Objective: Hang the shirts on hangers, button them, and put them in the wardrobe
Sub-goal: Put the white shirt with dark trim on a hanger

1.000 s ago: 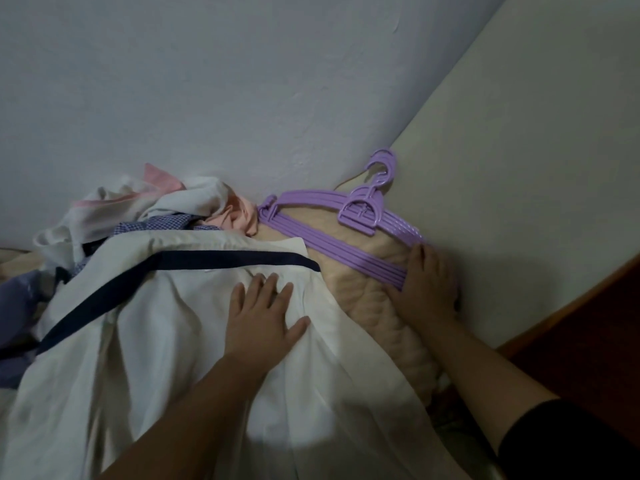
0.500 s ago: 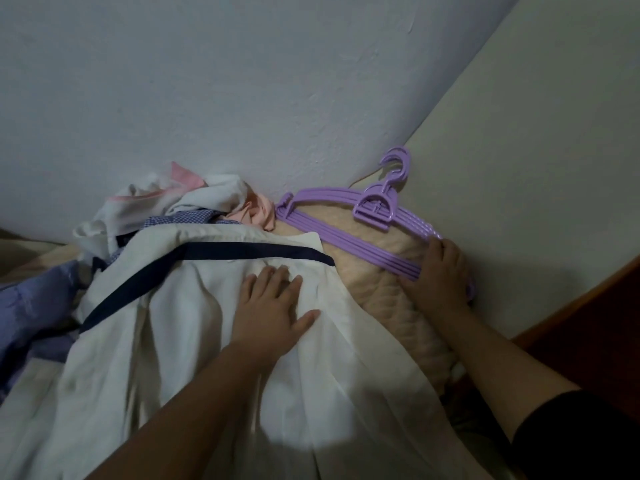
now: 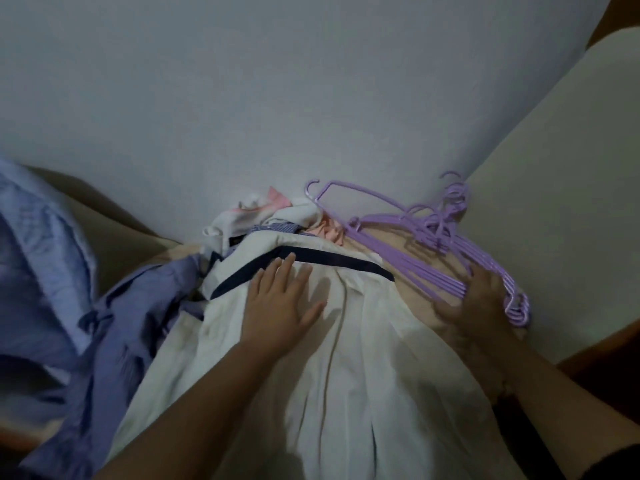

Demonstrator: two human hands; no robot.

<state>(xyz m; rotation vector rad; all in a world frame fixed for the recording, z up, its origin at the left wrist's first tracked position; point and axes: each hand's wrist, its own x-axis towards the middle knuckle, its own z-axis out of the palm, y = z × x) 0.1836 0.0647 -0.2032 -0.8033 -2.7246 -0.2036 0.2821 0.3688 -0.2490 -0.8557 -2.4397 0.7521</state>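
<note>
A white shirt (image 3: 346,375) with a navy band (image 3: 332,259) lies spread in front of me. My left hand (image 3: 280,306) rests flat on it, fingers straight, just below the band. To its right a stack of purple hangers (image 3: 398,258) lies on a beige quilted pad (image 3: 415,296). My right hand (image 3: 481,306) grips the stack's near right end. The top hanger (image 3: 363,195) tilts up, its far left tip off the stack. The grip itself is blurred.
Crumpled white, pink and checked shirts (image 3: 263,216) are heaped against the grey wall (image 3: 277,98). A purple-blue shirt (image 3: 131,323) and a light blue one (image 3: 38,237) lie at the left. A cream panel (image 3: 554,202) stands at the right.
The top hanger has lifted at its left end and the hooks have splayed apart. My left hand slid up toward the navy band. The view swung left, showing more blue shirts.
</note>
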